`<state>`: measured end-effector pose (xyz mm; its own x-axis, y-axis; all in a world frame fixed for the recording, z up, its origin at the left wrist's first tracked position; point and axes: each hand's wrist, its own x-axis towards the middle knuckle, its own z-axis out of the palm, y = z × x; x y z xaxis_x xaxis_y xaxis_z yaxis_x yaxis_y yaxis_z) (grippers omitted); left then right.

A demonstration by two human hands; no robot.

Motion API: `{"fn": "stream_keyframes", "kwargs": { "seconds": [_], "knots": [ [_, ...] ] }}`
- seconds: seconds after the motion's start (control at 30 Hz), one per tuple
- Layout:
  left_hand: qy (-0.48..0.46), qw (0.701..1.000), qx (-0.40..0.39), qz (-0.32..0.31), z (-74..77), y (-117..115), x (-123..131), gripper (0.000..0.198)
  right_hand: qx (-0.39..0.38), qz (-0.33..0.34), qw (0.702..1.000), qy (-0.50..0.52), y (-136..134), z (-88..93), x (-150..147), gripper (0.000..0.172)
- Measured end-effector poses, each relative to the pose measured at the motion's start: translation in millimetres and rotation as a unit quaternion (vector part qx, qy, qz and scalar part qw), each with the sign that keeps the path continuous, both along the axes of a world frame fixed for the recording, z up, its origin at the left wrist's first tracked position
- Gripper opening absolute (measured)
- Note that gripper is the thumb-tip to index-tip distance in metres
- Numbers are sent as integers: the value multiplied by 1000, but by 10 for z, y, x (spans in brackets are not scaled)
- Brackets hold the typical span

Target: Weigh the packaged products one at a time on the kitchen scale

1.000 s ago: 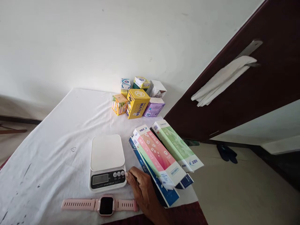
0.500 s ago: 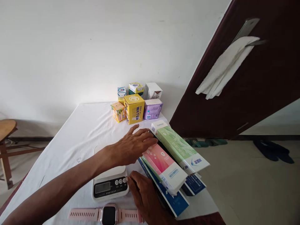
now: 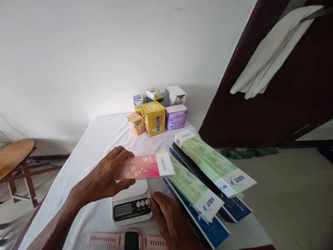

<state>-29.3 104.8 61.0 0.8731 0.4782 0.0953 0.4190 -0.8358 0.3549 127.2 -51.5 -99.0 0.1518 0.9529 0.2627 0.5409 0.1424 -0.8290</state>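
so the left hand (image 3: 102, 178) has the pink box (image 3: 142, 167) in its grip mid-frame, over the kitchen scale (image 3: 131, 208) but not down yet, right hand (image 3: 170, 220) released at its buttons.

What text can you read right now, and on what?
"WATER": on the side of the yellow box.
On the pink box in the left hand: print blurred.
On the green boxes and the buttons of the scale by the right hand: too small to read.
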Motion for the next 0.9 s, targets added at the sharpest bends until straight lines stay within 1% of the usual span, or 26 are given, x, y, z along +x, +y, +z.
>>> {"fn": "stream_keyframes", "kwargs": {
  "seconds": [0.1,0.17,0.27,0.37,0.43,0.57,0.63,0.7,0.77,0.83,0.9],
  "knots": [
    [25,998,-18,49,-176,-38,-286,38,0,2,1000,-7,10,-20,2,36],
    [30,997,-27,71,-306,-59,-418,38,7,4,1000,-15,15,-26,8,35],
    [33,995,-12,91,-469,-67,-538,38,7,2,1000,-19,22,-27,18,35],
    [41,995,-7,95,-567,-61,-595,40,10,-1,1000,-21,24,-27,24,36],
    [41,995,-2,93,-595,-66,-615,44,8,3,1000,-19,20,-33,25,35],
    [18,996,27,87,-591,-113,-630,71,-7,8,1000,-5,9,-47,33,34],
    [12,996,36,84,-582,-138,-617,79,-16,12,1000,-4,8,-45,50,33],
    [16,996,42,82,-586,-152,-588,83,-20,22,1000,-8,15,-42,75,32],
    [25,996,46,78,-609,-152,-553,84,-9,45,999,-24,28,-46,100,29],
    [31,996,44,74,-643,-137,-527,79,15,59,997,-43,42,-66,109,25],
    [33,997,26,72,-670,-103,-521,67,28,44,998,-41,52,-103,93,25]
  ]
}}
